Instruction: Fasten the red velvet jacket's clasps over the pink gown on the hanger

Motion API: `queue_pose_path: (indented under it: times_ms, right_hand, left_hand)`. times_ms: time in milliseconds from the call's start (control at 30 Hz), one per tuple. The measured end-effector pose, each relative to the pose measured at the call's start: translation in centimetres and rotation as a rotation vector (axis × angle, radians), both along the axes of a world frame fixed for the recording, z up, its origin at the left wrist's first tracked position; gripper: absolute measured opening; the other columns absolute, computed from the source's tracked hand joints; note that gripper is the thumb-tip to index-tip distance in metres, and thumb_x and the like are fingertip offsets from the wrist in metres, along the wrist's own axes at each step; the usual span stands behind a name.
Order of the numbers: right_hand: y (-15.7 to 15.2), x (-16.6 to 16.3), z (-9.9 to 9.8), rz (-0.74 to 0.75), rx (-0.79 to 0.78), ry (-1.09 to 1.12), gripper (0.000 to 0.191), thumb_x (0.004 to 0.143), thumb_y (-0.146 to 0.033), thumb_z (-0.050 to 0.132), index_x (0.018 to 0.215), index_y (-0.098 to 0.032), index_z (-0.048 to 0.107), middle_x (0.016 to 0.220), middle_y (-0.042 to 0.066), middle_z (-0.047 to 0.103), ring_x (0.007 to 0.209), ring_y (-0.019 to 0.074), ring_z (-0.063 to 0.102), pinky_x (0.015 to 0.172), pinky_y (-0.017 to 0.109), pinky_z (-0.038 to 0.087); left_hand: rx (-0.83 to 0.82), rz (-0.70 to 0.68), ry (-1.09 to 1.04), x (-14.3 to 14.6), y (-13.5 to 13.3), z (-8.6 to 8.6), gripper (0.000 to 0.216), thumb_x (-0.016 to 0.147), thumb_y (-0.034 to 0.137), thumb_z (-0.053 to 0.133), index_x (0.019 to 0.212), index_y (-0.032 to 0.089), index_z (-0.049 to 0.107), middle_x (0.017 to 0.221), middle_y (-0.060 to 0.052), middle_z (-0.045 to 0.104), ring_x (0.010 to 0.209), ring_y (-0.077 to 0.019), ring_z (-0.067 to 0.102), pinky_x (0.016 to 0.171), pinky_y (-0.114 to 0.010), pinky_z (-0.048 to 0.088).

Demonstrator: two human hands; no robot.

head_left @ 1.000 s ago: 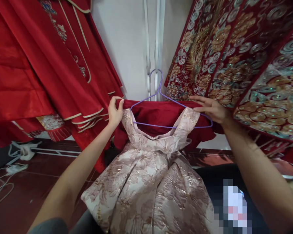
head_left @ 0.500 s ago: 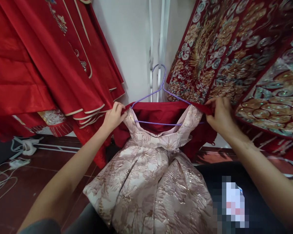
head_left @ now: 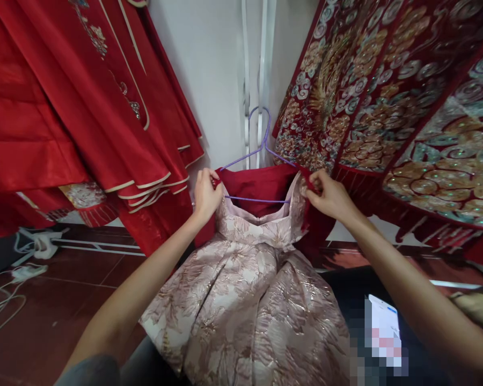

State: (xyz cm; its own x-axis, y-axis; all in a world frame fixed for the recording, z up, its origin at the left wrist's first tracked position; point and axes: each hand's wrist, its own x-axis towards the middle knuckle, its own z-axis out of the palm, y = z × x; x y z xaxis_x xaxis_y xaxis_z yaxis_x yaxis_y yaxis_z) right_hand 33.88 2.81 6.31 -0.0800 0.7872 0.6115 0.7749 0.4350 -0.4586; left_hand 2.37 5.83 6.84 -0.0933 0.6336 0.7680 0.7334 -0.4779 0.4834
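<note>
A pale pink brocade dress (head_left: 249, 300) hangs from a purple wire hanger (head_left: 257, 153), with a dark red garment (head_left: 257, 185) behind it on the same hanger. My left hand (head_left: 206, 194) is closed on the dress's left shoulder together with the red cloth. At the right shoulder my right hand (head_left: 326, 195) pinches the red cloth and the dress strap. Both hands sit just under the hanger's sloping arms. The hanger's hook rests against white vertical rails (head_left: 255, 69) on the wall.
Red robes with cream trim (head_left: 84, 107) hang at the left. An embroidered red and gold garment (head_left: 394, 91) hangs at the right. White cables (head_left: 20, 268) lie on the dark red floor at lower left. A phone (head_left: 380, 327) lies on a black surface at lower right.
Both hands have moved inward along the hanger, gathering the red cloth toward the dress's shoulders. The right hand went from flat on the cloth to a pinch.
</note>
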Motion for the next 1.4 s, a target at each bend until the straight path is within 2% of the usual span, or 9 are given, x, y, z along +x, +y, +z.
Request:
queue_pose_path:
  times_ms: [200, 333, 600, 667, 733, 933, 1167, 1267, 1400]
  right_hand:
    - [-1.6, -7.0, -0.1, 0.443, -0.101, 0.145, 0.018, 0.075, -0.021, 0.050, 0.089, -0.023, 0.039, 0.077, -0.002, 0.051, 0.067, 0.0133, 0.050, 0.064, 0.025, 0.041]
    - [-2.7, -8.0, 0.1, 0.619, -0.167, 0.247, 0.017, 0.078, -0.024, 0.051, 0.091, -0.023, 0.039, 0.085, 0.000, 0.053, 0.077, 0.0133, 0.055, 0.068, 0.024, 0.044]
    - [-5.1, -1.6, 4.2, -0.074, 0.046, 0.018, 0.018, 0.070, -0.021, 0.058, 0.087, -0.022, 0.051, 0.063, -0.004, 0.050, 0.055, 0.0129, 0.047, 0.057, 0.026, 0.035]
    - [-5.3, 0.0, 5.3, -0.142, 0.092, -0.027, 0.017, 0.070, -0.021, 0.058, 0.085, -0.022, 0.052, 0.064, -0.003, 0.050, 0.055, 0.0135, 0.046, 0.058, 0.027, 0.034]
    - [-5.2, 0.8, 5.7, -0.082, 0.099, -0.119, 0.014, 0.068, -0.021, 0.059, 0.080, -0.022, 0.051, 0.067, -0.002, 0.052, 0.056, 0.0136, 0.045, 0.058, 0.027, 0.034]
    - [-3.9, -3.5, 3.5, 0.360, -0.079, -0.292, 0.018, 0.067, -0.014, 0.057, 0.069, -0.021, 0.040, 0.064, -0.004, 0.047, 0.057, 0.0107, 0.041, 0.058, 0.024, 0.031]
    - [-2.3, -9.1, 1.2, 0.703, -0.267, 0.181, 0.015, 0.078, -0.025, 0.057, 0.079, -0.021, 0.042, 0.073, -0.004, 0.047, 0.062, 0.0093, 0.047, 0.057, 0.021, 0.040]
    - [-1.9, -10.3, -0.2, 0.743, -0.265, 0.324, 0.017, 0.079, -0.028, 0.059, 0.081, -0.021, 0.044, 0.080, -0.002, 0.049, 0.069, 0.0105, 0.053, 0.062, 0.023, 0.047]
    - [-1.6, -10.9, -1.9, 0.656, -0.208, 0.353, 0.017, 0.079, -0.030, 0.062, 0.088, -0.020, 0.052, 0.092, 0.002, 0.054, 0.080, 0.0132, 0.058, 0.071, 0.028, 0.053]
  left_hand:
    - [-0.139, -0.447, 0.042, 7.0, -1.9, -0.9, 0.019, 0.069, 0.003, 0.052, 0.079, 0.019, 0.050, 0.079, 0.000, 0.053, 0.074, -0.0138, 0.052, 0.072, -0.026, 0.044]
    - [-0.205, -0.533, 0.071, 7.0, -2.2, -1.6, 0.019, 0.071, 0.003, 0.050, 0.082, 0.018, 0.054, 0.084, -0.002, 0.055, 0.082, -0.0146, 0.054, 0.080, -0.028, 0.045]
    - [-0.101, -0.268, 0.117, 1.1, -2.5, -1.3, 0.033, 0.071, 0.003, 0.054, 0.100, 0.020, 0.053, 0.103, -0.005, 0.049, 0.090, -0.0145, 0.055, 0.079, -0.027, 0.047]
    - [-0.081, -0.196, 0.152, -0.5, -3.0, -1.0, 0.025, 0.074, 0.008, 0.055, 0.096, 0.020, 0.052, 0.098, -0.004, 0.052, 0.087, -0.0147, 0.055, 0.079, -0.028, 0.047]
    - [-0.102, -0.147, 0.207, -1.7, -3.5, -0.7, 0.016, 0.078, 0.014, 0.057, 0.092, 0.020, 0.051, 0.091, -0.002, 0.056, 0.078, -0.0138, 0.056, 0.075, -0.028, 0.046]
    - [-0.197, -0.185, 0.144, -1.5, -4.8, -0.2, 0.018, 0.081, 0.035, 0.062, 0.084, 0.020, 0.054, 0.074, 0.002, 0.059, 0.064, -0.0120, 0.058, 0.061, -0.023, 0.045]
    - [-0.336, -0.435, -0.040, 3.7, -4.2, -0.4, 0.012, 0.072, 0.023, 0.067, 0.080, 0.017, 0.059, 0.076, 0.001, 0.064, 0.064, -0.0105, 0.061, 0.061, -0.020, 0.047]
    - [-0.356, -0.440, -0.096, 4.3, -3.7, -1.0, 0.018, 0.066, 0.012, 0.066, 0.083, 0.016, 0.060, 0.082, 0.000, 0.066, 0.069, -0.0107, 0.062, 0.065, -0.021, 0.049]
    - [-0.363, -0.423, -0.053, 3.5, -3.5, -1.8, 0.028, 0.063, 0.006, 0.066, 0.089, 0.016, 0.061, 0.088, -0.001, 0.065, 0.074, -0.0114, 0.062, 0.069, -0.022, 0.052]
